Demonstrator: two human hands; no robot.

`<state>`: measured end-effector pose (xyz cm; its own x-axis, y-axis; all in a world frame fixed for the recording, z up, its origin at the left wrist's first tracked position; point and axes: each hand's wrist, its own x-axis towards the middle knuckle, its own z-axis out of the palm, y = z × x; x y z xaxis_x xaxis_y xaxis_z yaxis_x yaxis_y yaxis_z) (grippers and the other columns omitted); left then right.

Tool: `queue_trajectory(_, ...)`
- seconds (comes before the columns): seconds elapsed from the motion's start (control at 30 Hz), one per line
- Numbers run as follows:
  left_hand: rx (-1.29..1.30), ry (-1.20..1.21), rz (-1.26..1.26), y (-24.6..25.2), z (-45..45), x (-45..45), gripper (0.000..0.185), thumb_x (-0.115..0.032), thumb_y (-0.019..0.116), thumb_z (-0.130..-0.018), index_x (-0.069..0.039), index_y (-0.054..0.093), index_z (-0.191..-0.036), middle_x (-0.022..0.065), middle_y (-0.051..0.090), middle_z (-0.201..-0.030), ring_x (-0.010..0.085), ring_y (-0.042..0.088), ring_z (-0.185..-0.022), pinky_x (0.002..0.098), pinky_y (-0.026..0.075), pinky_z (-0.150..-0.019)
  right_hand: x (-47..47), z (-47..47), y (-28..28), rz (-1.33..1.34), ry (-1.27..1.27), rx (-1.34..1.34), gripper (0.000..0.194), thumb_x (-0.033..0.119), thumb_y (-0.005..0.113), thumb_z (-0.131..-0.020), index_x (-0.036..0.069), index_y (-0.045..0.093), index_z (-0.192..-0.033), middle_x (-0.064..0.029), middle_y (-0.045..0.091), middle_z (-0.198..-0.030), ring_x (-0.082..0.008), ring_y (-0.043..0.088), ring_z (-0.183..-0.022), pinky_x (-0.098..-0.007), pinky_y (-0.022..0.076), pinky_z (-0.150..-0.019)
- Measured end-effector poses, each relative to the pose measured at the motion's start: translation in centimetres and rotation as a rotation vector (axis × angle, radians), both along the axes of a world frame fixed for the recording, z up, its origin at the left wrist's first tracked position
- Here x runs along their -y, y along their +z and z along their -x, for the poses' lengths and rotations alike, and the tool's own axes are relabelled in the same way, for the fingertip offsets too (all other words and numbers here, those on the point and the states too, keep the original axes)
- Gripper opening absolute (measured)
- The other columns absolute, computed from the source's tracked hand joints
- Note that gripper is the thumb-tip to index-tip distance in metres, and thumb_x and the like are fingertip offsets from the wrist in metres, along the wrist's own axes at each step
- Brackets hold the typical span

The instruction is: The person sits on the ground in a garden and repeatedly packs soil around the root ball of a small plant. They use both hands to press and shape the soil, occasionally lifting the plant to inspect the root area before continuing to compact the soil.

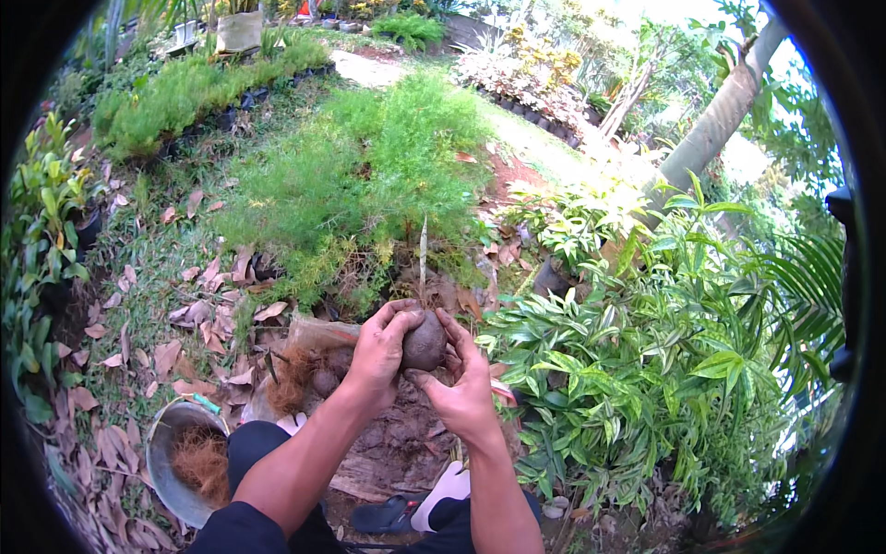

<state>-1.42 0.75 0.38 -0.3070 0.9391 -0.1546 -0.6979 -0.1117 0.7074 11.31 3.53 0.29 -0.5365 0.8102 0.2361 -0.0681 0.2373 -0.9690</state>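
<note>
Between my two hands is a round ball of dark, damp soil [424,344], held up over the ground in front of me. My left hand [383,346] cups its left side, thumb laid along the top. On the other side my right hand [464,388] presses with fingers and thumb. A pale, thin stem [423,260] stands upright at the top of the ball; whether its base sits inside the ball is hidden by my fingers. Beneath my hands lies a heap of wet, clumped soil [398,436] on a sheet.
Brown coconut fibre [289,381] lies beside another soil ball [325,382], left of my hands. A bucket [158,443] with more fibre [201,457] stands by my knee. Feathery green plants [374,159] grow ahead; variegated leafy plants [623,346] crowd the right. A tree trunk [713,124] leans behind them.
</note>
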Motion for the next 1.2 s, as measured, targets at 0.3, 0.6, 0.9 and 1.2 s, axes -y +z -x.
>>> queue_trajectory(0.3,0.097,0.015,0.05,-1.6,1.1,0.1,0.017,-0.022,0.057,-0.092,-0.007,0.061,-0.1,0.0037,0.064,-0.093,0.0173,0.065,-0.084,0.0347,0.056,-0.074,-0.2,0.4,-0.7,-0.012,0.007,0.097,0.069,-0.004,0.071,-0.082,-0.005,0.038,-0.142,-0.0143,0.055,-0.129,-0.0203,0.057,-0.114,-0.0325,0.0494,-0.096)
queue_trajectory(0.6,0.048,-0.046,0.013,-1.2,1.1,0.6,0.025,-0.023,0.054,-0.091,-0.01,0.055,-0.112,0.0063,0.062,-0.102,0.0179,0.063,-0.091,0.0352,0.055,-0.077,0.9,1.4,-1.0,0.362,-0.155,-0.233,0.043,0.0,0.061,-0.091,-0.002,0.051,-0.134,-0.0121,0.061,-0.122,-0.0161,0.058,-0.111,-0.0292,0.0452,-0.098)
queue_trajectory(0.9,-0.058,-0.224,-0.063,0.5,0.8,1.0,0.035,-0.018,0.054,-0.092,-0.008,0.05,-0.125,0.0092,0.059,-0.116,0.0194,0.061,-0.101,0.0336,0.051,-0.09,-0.1,-0.4,0.7,0.542,-0.148,-0.379,0.038,0.01,0.058,-0.096,-0.004,0.052,-0.131,-0.0101,0.06,-0.122,-0.016,0.059,-0.107,-0.0293,0.047,-0.096)
queue_trajectory(1.2,0.079,-0.148,0.051,-0.8,0.9,0.3,0.029,-0.025,0.059,-0.091,-0.006,0.058,-0.113,0.0043,0.065,-0.101,0.0169,0.064,-0.088,0.0333,0.052,-0.081,1.7,0.6,-0.1,0.333,-0.04,-0.172,0.059,-0.002,0.07,-0.084,-0.006,0.042,-0.136,-0.0136,0.056,-0.127,-0.0176,0.056,-0.115,-0.0314,0.0452,-0.1)
